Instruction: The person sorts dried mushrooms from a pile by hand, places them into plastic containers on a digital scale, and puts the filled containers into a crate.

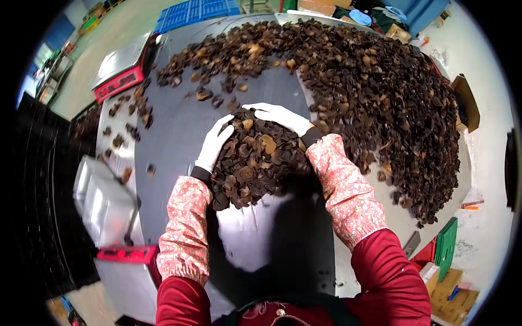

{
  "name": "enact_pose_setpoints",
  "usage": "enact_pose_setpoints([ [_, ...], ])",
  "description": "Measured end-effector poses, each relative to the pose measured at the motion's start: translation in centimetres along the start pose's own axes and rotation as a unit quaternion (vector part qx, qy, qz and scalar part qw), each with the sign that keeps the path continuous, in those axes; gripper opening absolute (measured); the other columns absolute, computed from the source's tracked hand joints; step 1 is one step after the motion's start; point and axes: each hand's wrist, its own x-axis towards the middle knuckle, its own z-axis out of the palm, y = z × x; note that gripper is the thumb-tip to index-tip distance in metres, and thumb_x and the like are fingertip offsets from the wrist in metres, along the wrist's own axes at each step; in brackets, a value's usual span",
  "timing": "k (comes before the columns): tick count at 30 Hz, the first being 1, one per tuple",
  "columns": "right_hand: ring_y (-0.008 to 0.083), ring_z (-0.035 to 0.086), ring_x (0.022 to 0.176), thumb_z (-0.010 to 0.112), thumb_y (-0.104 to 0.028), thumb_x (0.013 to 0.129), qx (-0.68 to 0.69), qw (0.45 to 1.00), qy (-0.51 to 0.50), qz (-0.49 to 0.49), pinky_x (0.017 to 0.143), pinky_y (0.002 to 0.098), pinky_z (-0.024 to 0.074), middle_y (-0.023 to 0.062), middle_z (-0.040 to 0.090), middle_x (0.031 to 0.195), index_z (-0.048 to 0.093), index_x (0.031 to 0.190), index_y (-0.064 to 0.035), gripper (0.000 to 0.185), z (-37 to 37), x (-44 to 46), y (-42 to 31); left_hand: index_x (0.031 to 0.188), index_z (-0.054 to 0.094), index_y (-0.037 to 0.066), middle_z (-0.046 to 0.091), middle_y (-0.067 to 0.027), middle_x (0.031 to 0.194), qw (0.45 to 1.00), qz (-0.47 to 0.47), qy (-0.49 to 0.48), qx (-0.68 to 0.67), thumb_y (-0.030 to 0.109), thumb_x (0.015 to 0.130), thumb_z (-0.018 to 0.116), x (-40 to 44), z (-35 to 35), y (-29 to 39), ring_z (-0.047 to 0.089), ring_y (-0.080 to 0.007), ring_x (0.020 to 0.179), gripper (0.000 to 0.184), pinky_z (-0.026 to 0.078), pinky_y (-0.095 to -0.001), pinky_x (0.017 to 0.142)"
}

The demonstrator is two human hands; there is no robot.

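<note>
Both of my hands wear white gloves and lie against a small heap of dark brown, curled pieces [255, 157] on the dark table mat [163, 136]. My left hand [215, 142] rests on the heap's upper left side, fingers spread apart. Along its far edge lies my right hand [276, 116], fingers stretched out to the left and laid flat over the pieces. The fingertips of the two hands are close together at the heap's far left. Beyond them a much larger pile [375, 87] of the same pieces curves from the back to the right side.
A red-framed scale [117, 68] stands at the back left, another [128, 271] at the near left. Clear plastic containers [109, 201] sit on the left edge. A blue pallet [196, 13] is behind the table; cardboard boxes [454, 293] and a green crate [446, 244] are at the right.
</note>
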Motion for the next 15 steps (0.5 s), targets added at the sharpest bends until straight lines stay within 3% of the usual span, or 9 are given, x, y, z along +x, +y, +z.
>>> enact_pose_setpoints([
  [1, 0.0209, 0.042, 0.136, 0.059, -0.041, 0.096, -0.008, 1.000, -0.018, 0.008, 0.116, 0.0355, 0.0282, 0.0096, 0.050, 0.145, 0.050, 0.142, -0.0056, 0.058, 1.7, -1.0, -0.9, 0.135, 0.052, 0.003, 0.056, -0.0101, 0.133, 1.000, -0.012, 0.001, -0.003, 0.027, 0.096, 0.060, -2.5, 0.1, 0.1, 0.051, -0.0188, 0.122, 0.046, 0.038, -0.0316, 0.106],
  [5, 0.0257, 0.038, 0.140, 0.061, -0.042, 0.094, 0.010, 0.996, -0.094, 0.002, 0.117, 0.0361, 0.0269, 0.0146, 0.042, 0.150, 0.041, 0.147, -0.0048, 0.068, 8.7, -6.0, -3.5, 0.138, 0.050, 0.004, 0.056, -0.0099, 0.134, 0.998, -0.055, 0.003, -0.032, 0.025, 0.093, 0.064, -12.2, 0.1, 0.4, 0.051, -0.0191, 0.121, 0.051, 0.039, -0.0326, 0.106],
  [8, 0.0275, 0.038, 0.139, 0.068, -0.032, 0.091, -0.041, 0.994, -0.103, -0.002, 0.116, 0.0379, 0.0288, 0.0166, 0.042, 0.150, 0.043, 0.146, -0.0050, 0.067, 13.2, -10.6, -6.4, 0.140, 0.049, 0.005, 0.056, -0.0098, 0.133, 0.996, -0.094, -0.004, -0.005, 0.023, 0.091, 0.067, -18.8, 0.6, 1.6, 0.052, -0.0203, 0.121, 0.055, 0.039, -0.0335, 0.106],
  [10, 0.0284, 0.046, 0.134, 0.069, -0.031, 0.089, -0.100, 0.989, -0.097, -0.044, 0.114, 0.0385, 0.0339, 0.0161, 0.048, 0.145, 0.045, 0.145, -0.0085, 0.065, 14.9, -13.9, -7.5, 0.141, 0.048, 0.005, 0.059, -0.0135, 0.131, 0.982, -0.034, -0.014, 0.185, 0.020, 0.088, 0.069, -22.1, 0.2, 0.5, 0.057, -0.0242, 0.118, 0.059, 0.042, -0.0355, 0.104],
  [12, 0.0290, 0.051, 0.129, 0.067, -0.031, 0.090, -0.207, 0.973, -0.095, -0.047, 0.112, 0.0382, 0.0364, 0.0136, 0.053, 0.141, 0.046, 0.145, -0.0124, 0.062, 16.1, -17.4, -8.4, 0.141, 0.047, 0.006, 0.060, -0.0156, 0.127, 0.930, 0.100, -0.016, 0.353, 0.014, 0.083, 0.069, -24.5, 1.2, 2.1, 0.059, -0.0324, 0.114, 0.062, 0.044, -0.0397, 0.102],
  [13, 0.0305, 0.053, 0.125, 0.067, -0.031, 0.089, -0.212, 0.970, -0.111, -0.049, 0.110, 0.0380, 0.0385, 0.0126, 0.055, 0.137, 0.050, 0.142, -0.0152, 0.058, 16.3, -19.1, -8.8, 0.141, 0.049, 0.007, 0.063, -0.0154, 0.115, 0.911, 0.101, -0.019, 0.400, 0.006, 0.077, 0.066, -25.7, 1.7, 3.4, 0.058, -0.0365, 0.108, 0.066, 0.043, -0.0427, 0.100],
  [14, 0.0309, 0.055, 0.120, 0.067, -0.030, 0.087, -0.246, 0.962, -0.099, -0.073, 0.105, 0.0374, 0.0422, 0.0111, 0.059, 0.132, 0.058, 0.135, -0.0135, 0.051, 16.2, -20.9, -9.0, 0.141, 0.049, 0.007, 0.063, -0.0154, 0.115, 0.911, 0.102, -0.018, 0.400, 0.006, 0.077, 0.066, -26.7, 1.8, 3.8, 0.058, -0.0365, 0.108, 0.066, 0.043, -0.0427, 0.100],
  [15, 0.0304, 0.056, 0.119, 0.067, -0.027, 0.086, -0.292, 0.950, -0.089, -0.069, 0.104, 0.0381, 0.0425, 0.0100, 0.061, 0.128, 0.061, 0.129, -0.0130, 0.046, 15.8, -22.5, -8.6, 0.140, 0.049, 0.007, 0.062, -0.0141, 0.110, 0.841, 0.123, 0.026, 0.526, 0.005, 0.075, 0.065, -27.6, 1.7, 4.1, 0.058, -0.0346, 0.107, 0.066, 0.042, -0.0434, 0.100],
])
